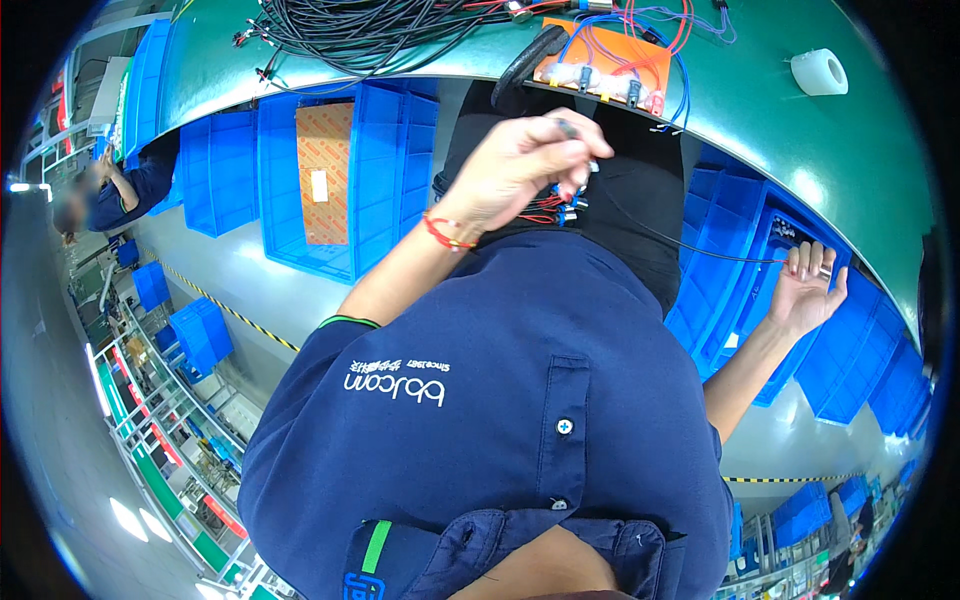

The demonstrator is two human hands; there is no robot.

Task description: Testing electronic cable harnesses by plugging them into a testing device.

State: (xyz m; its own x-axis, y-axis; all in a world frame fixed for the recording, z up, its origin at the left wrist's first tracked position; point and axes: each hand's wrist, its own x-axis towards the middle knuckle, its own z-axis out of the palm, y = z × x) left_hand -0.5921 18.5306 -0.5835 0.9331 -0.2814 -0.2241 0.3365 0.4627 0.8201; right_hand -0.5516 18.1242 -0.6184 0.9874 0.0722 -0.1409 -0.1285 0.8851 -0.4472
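My left hand (520,165), with a red bracelet on its wrist, is raised in front of my chest. It is closed on a small bundle of red and blue wires (560,205) with connectors. A thin black wire (690,248) runs from that bundle across to my right hand (808,290). My right hand pinches the wire's end between its fingertips, palm up, over a blue bin (745,250). My dark blue shirt (500,400) fills the lower middle of the view.
A green worktable (800,150) curves across the top. On it lie black cable bundles (370,30), an orange board with wired connectors (610,60) and a white tape roll (818,72). Blue bins stand below, one holding a cardboard box (325,170). Another person (110,195) works at the far left.
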